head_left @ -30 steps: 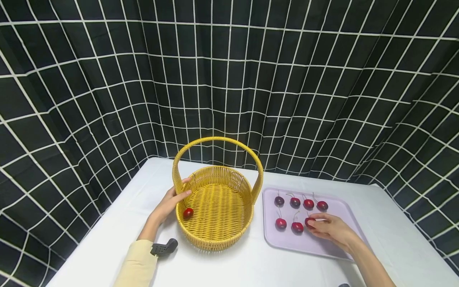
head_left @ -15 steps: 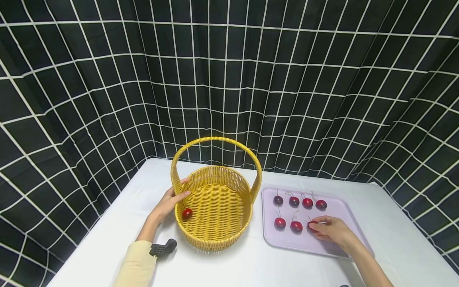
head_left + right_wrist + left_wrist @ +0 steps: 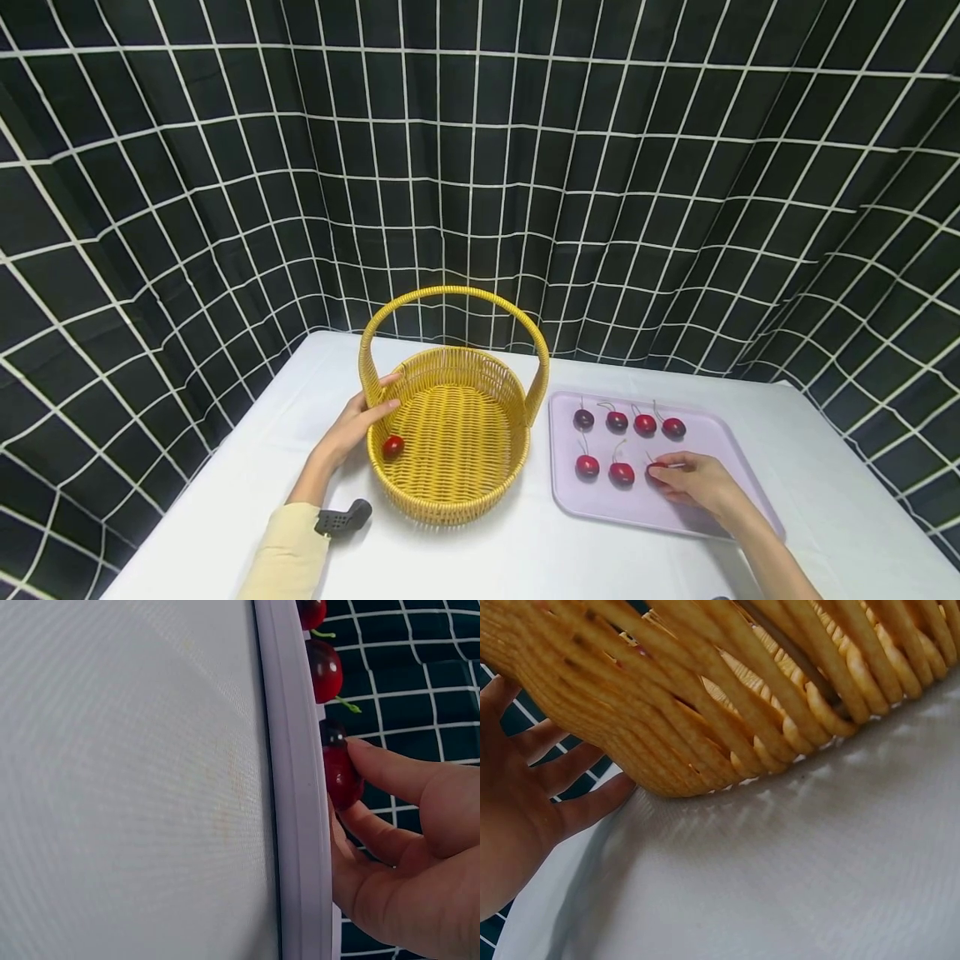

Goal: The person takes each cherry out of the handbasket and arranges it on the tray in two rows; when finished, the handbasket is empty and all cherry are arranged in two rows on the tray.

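A yellow woven basket [image 3: 450, 506] with a tall arched handle stands left of centre, a single red cherry [image 3: 393, 447] inside it at the left. My left hand [image 3: 352, 427] holds its left side near the handle's foot, thumb over the rim and fingers along the outer wall. On the lilac tray [image 3: 600, 502] at the right, my right hand [image 3: 701, 483] pinches the rightmost cherry of the front row [image 3: 654, 472] between thumb and fingers. The right wrist view shows this dark red cherry [image 3: 343, 778] just past the tray's edge, the thumb tip at its upper part.
Two more front-row cherries [image 3: 621, 475] lie left of the right hand, and several back-row cherries [image 3: 644, 426] lie behind it, stems up. A white cloth [image 3: 495, 550] covers the table. A black curtain with white grid lines [image 3: 480, 183] surrounds the back and sides.
My right hand's fingers have shifted slightly to the right, and the cherry at their tips with them. My left hand and the basket have stayed in place.
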A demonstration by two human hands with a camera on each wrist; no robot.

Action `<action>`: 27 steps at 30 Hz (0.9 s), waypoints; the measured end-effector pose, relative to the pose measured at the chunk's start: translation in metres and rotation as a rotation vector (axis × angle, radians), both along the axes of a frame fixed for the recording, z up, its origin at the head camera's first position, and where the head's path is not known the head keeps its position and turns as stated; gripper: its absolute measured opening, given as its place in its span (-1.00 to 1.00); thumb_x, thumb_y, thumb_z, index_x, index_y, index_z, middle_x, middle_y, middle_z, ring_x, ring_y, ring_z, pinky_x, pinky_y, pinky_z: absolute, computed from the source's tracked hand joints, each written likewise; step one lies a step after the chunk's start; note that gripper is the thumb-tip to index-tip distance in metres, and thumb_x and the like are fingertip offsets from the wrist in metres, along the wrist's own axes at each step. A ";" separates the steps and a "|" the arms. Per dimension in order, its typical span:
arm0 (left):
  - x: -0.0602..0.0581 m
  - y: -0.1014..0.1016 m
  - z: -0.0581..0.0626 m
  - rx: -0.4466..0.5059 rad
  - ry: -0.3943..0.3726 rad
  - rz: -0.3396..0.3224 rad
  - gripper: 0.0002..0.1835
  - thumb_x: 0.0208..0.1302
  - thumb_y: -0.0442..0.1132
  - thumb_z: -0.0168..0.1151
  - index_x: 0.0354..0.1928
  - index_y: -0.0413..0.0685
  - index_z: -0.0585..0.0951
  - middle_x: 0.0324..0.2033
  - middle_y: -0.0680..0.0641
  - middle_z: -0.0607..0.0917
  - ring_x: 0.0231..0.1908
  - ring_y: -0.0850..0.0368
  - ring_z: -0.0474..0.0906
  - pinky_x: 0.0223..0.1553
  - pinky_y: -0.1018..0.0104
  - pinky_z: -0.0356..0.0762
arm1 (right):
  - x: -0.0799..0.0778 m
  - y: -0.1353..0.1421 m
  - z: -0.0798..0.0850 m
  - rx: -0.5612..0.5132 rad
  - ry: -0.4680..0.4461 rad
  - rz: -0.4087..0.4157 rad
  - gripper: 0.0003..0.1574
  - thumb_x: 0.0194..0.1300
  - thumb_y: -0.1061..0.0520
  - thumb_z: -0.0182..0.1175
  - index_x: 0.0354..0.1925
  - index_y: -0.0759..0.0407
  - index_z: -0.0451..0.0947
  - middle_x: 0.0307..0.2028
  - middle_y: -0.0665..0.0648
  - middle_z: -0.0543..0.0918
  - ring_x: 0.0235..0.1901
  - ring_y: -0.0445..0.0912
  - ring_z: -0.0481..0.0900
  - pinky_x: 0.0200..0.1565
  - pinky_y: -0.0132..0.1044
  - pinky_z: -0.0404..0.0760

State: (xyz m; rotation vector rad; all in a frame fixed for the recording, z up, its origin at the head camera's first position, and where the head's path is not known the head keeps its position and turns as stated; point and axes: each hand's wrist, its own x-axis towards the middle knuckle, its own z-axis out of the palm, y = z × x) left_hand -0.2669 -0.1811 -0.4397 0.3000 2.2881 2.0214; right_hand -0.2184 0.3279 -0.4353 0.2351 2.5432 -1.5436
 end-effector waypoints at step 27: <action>0.004 0.002 0.008 -0.024 -0.013 -0.004 -0.39 0.38 -0.19 0.09 0.42 -0.12 0.21 0.41 -0.23 0.13 0.37 -0.22 0.02 0.30 -0.23 -0.08 | 0.000 0.003 0.002 0.056 0.039 0.017 -0.46 0.33 0.18 0.17 0.00 0.69 0.38 -0.24 0.29 0.66 -0.37 -0.08 0.65 -0.28 -0.29 0.66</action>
